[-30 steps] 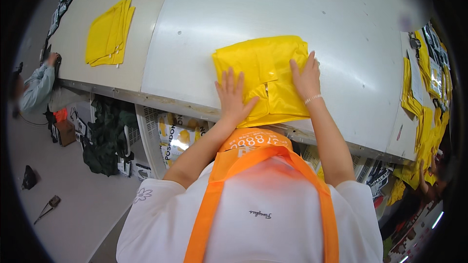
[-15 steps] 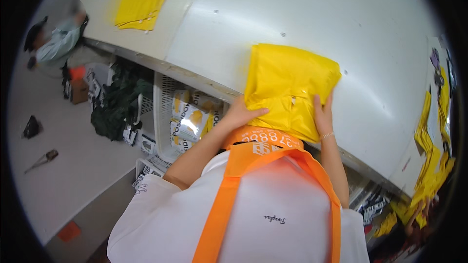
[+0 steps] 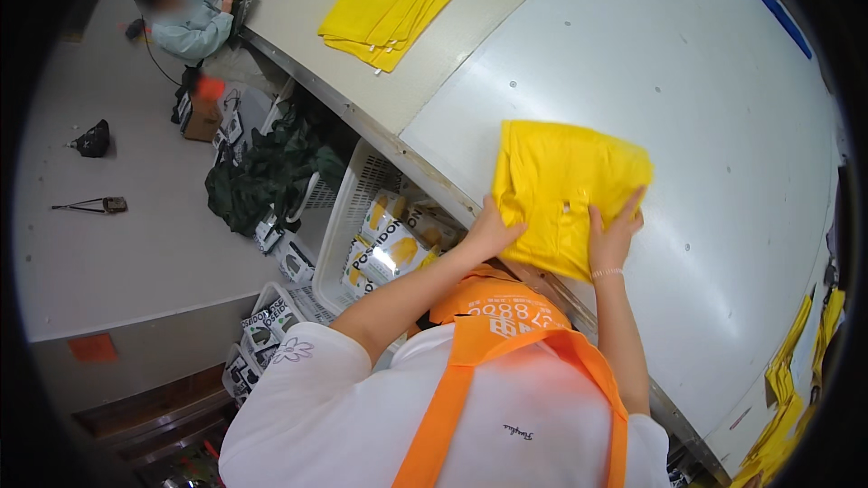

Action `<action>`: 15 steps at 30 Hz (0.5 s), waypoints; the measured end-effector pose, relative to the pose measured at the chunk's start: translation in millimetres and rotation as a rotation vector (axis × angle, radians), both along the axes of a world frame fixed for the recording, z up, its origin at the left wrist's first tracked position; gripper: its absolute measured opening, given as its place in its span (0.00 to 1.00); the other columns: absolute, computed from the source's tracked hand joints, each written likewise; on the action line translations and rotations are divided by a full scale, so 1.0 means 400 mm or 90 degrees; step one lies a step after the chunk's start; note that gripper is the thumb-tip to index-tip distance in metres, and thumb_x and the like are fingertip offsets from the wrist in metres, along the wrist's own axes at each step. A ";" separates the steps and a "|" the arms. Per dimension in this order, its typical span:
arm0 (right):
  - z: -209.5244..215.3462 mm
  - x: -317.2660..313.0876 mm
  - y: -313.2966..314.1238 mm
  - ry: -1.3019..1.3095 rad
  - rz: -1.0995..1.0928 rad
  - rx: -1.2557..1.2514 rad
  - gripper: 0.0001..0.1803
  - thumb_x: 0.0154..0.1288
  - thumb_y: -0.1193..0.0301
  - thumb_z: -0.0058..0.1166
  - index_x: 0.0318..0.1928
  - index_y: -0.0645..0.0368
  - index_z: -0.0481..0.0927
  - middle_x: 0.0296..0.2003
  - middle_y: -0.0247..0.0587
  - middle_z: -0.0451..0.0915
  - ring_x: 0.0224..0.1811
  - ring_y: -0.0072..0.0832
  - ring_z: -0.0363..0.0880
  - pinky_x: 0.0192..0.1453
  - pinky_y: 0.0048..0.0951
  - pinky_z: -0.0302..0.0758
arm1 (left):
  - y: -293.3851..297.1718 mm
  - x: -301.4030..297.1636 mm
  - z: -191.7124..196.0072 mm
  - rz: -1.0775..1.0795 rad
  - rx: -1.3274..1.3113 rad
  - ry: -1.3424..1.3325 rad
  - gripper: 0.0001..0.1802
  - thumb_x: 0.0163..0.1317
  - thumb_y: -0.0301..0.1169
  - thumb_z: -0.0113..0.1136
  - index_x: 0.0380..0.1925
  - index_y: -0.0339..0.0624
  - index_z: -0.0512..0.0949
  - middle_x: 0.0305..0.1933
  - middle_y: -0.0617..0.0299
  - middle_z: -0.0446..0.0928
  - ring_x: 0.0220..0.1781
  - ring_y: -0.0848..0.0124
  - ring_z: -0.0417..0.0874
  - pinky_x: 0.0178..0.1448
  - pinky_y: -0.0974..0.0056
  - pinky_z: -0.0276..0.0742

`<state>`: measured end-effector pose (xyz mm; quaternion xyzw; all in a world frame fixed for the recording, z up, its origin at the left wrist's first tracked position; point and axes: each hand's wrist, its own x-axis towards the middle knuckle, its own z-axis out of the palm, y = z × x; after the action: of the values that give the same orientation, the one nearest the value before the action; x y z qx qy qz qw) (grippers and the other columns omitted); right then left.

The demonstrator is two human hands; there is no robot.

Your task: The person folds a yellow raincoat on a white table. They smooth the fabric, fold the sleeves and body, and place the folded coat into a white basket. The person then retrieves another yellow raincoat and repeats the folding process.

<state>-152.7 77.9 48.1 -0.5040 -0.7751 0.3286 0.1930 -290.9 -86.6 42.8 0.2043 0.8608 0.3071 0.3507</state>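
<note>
A folded yellow garment [image 3: 562, 190] lies on the white table [image 3: 723, 108] near its front edge. My left hand [image 3: 493, 228] grips the garment's near left corner, fingers tucked under the cloth. My right hand [image 3: 615, 233] lies flat on the near right part, fingers spread, with a thin bracelet at the wrist. My white shirt and orange straps fill the lower part of the view.
A stack of folded yellow garments [image 3: 384, 7] lies on the beige table section at the far left. More yellow pieces [image 3: 800, 370] hang at the right edge. White baskets with packaged goods [image 3: 384, 235] stand under the table. Another person [image 3: 185, 14] sits at the far left.
The view has swung left. My left hand has slid from the top of the garment to its near left corner; my right hand moved down toward its near edge.
</note>
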 end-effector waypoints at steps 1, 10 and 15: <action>0.013 -0.051 0.007 -0.018 0.044 0.053 0.45 0.58 0.61 0.57 0.70 0.42 0.44 0.59 0.72 0.53 0.59 0.62 0.61 0.59 0.43 0.66 | 0.028 -0.033 0.012 -0.001 -0.036 0.049 0.39 0.51 0.38 0.65 0.55 0.28 0.54 0.49 0.32 0.71 0.54 0.44 0.73 0.55 0.54 0.71; 0.184 -0.536 -0.033 -0.385 0.256 0.105 0.51 0.45 0.40 0.59 0.69 0.36 0.52 0.64 0.76 0.44 0.54 0.58 0.67 0.51 0.43 0.68 | 0.183 -0.236 -0.057 0.016 0.304 0.173 0.20 0.61 0.41 0.46 0.47 0.39 0.69 0.44 0.49 0.76 0.47 0.54 0.76 0.51 0.56 0.72; 0.104 -0.625 -0.003 -0.576 0.391 0.291 0.48 0.47 0.42 0.57 0.69 0.38 0.55 0.66 0.70 0.45 0.56 0.53 0.60 0.57 0.45 0.58 | 0.173 -0.237 -0.036 -0.078 0.487 0.070 0.16 0.52 0.34 0.60 0.40 0.38 0.76 0.39 0.51 0.78 0.42 0.65 0.78 0.50 0.61 0.73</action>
<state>-402.8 76.5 89.9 -0.2924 -0.9419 -0.0534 -0.1565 -385.6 -17.6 28.6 0.3871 0.6878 0.5731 0.2203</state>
